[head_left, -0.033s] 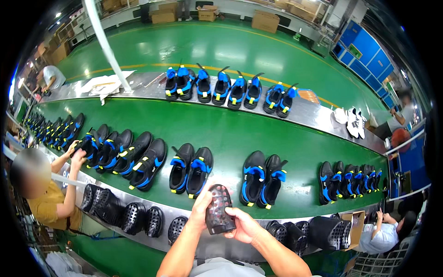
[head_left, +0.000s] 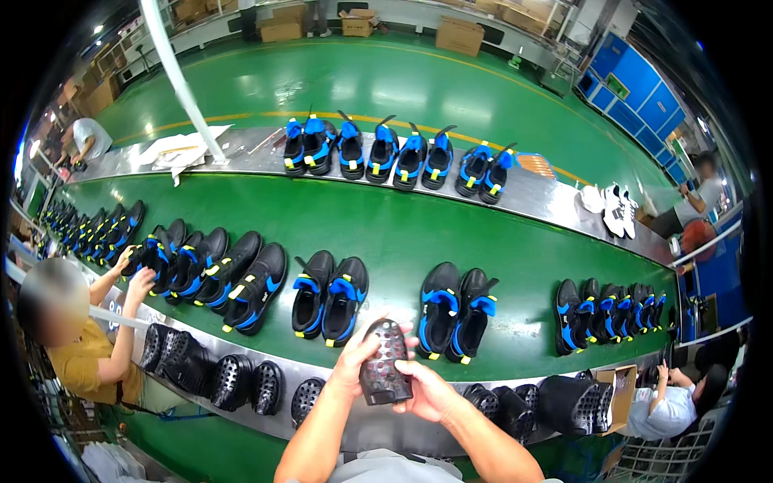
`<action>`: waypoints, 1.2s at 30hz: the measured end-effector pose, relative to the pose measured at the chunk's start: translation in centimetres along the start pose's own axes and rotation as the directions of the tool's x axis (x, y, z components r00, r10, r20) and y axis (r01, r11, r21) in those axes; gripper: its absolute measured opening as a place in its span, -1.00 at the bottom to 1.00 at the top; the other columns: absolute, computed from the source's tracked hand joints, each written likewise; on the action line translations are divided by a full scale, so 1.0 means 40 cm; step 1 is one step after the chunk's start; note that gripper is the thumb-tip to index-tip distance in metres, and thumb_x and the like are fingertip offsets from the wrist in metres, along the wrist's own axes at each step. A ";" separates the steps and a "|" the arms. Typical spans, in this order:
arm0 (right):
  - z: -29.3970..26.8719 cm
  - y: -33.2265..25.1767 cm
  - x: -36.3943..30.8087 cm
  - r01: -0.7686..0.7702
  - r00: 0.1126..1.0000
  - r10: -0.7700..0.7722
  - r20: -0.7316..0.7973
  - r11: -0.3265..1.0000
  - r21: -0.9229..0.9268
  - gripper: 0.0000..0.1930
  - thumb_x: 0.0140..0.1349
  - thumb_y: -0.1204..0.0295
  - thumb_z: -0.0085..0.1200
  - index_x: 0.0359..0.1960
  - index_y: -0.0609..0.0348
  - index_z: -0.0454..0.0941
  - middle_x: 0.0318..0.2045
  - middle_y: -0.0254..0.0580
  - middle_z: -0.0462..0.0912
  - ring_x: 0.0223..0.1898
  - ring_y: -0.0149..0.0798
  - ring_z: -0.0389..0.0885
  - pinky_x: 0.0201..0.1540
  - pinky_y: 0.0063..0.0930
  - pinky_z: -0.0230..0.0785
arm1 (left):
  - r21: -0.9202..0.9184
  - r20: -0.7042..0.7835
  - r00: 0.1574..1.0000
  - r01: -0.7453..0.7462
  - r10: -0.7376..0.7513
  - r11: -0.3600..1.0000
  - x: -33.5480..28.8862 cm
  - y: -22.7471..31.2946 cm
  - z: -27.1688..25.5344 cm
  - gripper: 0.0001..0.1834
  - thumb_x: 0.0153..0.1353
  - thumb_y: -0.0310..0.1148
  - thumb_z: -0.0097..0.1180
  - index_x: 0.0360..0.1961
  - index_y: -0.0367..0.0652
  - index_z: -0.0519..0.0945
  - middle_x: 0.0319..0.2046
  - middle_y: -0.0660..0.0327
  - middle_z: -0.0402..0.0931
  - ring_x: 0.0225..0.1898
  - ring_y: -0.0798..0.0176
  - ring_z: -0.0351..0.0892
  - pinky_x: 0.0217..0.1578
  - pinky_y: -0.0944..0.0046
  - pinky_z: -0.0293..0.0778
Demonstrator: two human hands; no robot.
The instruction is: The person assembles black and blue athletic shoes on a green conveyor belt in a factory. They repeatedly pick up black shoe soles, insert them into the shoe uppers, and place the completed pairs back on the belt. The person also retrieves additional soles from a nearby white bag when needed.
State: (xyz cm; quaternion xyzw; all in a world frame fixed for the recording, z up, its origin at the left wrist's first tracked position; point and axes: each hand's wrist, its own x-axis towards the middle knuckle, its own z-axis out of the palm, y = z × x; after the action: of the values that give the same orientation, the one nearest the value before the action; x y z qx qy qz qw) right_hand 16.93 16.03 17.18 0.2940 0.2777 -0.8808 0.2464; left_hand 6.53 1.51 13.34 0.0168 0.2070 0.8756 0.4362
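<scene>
We grip the dark perforated sole (head_left: pixel 385 362) with both hands, left hand (head_left: pixel 360 356) and right hand (head_left: pixel 424 392) clasped around it, black-and-blue shoes (head_left: pixel 329 298) at eleven o'clock.

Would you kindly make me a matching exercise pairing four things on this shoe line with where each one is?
Things:
1. perforated dark sole
2. white shoes
3. cardboard boxes
4. pair of black-and-blue shoes

Places:
A. on the floor beyond the line
B. on the green belt, just past the hands
C. on the far metal ledge, to the right
D. held between the left hand and right hand

Pairs: 1-D, 2-C, 3-A, 4-B
</scene>
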 end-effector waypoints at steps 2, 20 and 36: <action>-0.039 -0.022 -0.029 0.107 0.954 -0.224 -0.200 0.875 -0.472 -0.45 0.38 -0.05 0.13 0.02 0.27 0.53 -0.21 -0.20 0.69 -0.20 -0.21 0.70 -0.28 -0.24 0.58 | 0.143 -0.038 0.998 0.051 -0.046 0.988 0.060 -0.026 -0.009 -0.30 0.29 -0.38 0.24 0.42 -0.14 0.27 0.13 -0.10 0.53 0.04 0.01 0.66 0.06 0.02 0.63; -0.189 -0.231 -0.041 -0.518 0.677 -0.612 -0.409 -0.002 -0.855 -0.51 0.11 0.08 0.27 -0.27 0.40 0.71 -0.25 0.28 0.74 -0.13 0.22 0.74 -0.02 -0.01 0.57 | 0.794 0.381 0.925 -0.333 -0.011 -0.508 0.449 -0.184 -0.063 -0.79 0.22 -0.29 0.27 -0.30 -0.24 0.62 -0.31 -0.04 0.65 -0.20 -0.18 0.66 -0.16 -0.08 0.58; -0.117 -0.288 -0.072 -0.581 0.807 -0.316 -0.499 -0.272 -0.767 -0.61 0.13 0.21 0.19 -0.23 0.34 0.75 -0.14 0.21 0.75 -0.02 0.16 0.73 0.06 -0.09 0.57 | 0.920 0.201 0.967 -0.240 -0.155 -0.310 0.443 -0.081 -0.097 -0.83 0.22 -0.39 0.23 -0.28 -0.32 0.67 -0.40 -0.22 0.62 -0.24 -0.30 0.67 -0.23 -0.10 0.55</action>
State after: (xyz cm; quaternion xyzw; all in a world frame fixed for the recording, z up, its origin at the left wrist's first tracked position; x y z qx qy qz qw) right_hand 13.87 28.10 19.88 0.2476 0.8749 -0.1354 0.3935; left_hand -2.79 15.53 5.89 0.4770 0.7727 0.3501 0.2298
